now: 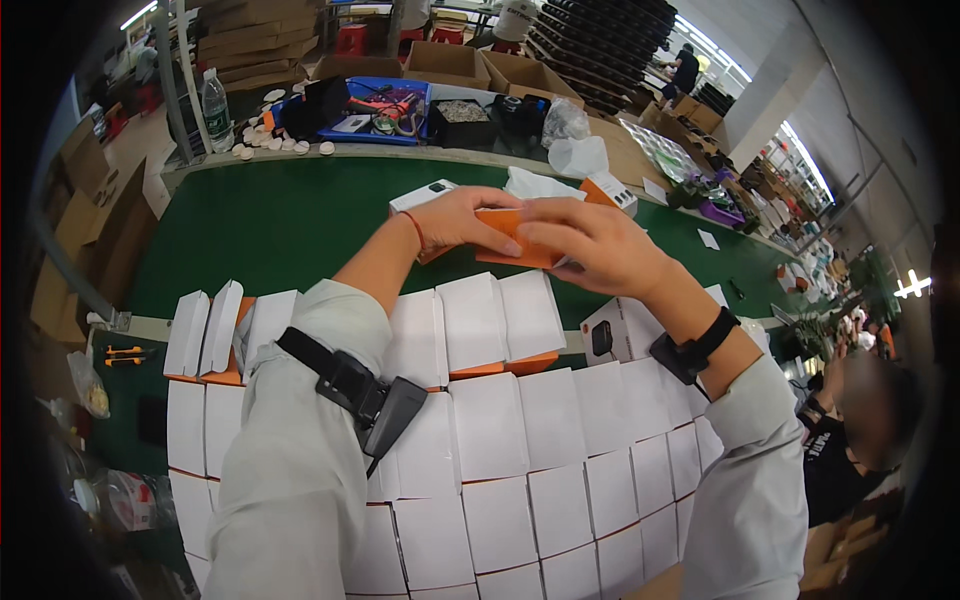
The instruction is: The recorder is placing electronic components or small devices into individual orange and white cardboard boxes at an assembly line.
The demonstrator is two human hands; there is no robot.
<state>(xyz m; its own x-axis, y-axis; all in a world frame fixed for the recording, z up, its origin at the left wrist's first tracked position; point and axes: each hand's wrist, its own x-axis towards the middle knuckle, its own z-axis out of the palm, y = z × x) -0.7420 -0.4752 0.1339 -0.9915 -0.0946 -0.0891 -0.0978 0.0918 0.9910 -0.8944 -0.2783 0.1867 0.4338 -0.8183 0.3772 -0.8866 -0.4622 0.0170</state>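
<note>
Left hand [458, 217] and right hand [605, 245] have fingers pinching the orange box [505, 258], so squeezing too hard could dent it imo.

Orange box [497, 224] partly hidden by fingers [562, 212], lowest white boxes [511, 584] cut off

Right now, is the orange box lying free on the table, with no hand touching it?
No, the fingers of the left hand and the right hand are on the orange box.
</note>
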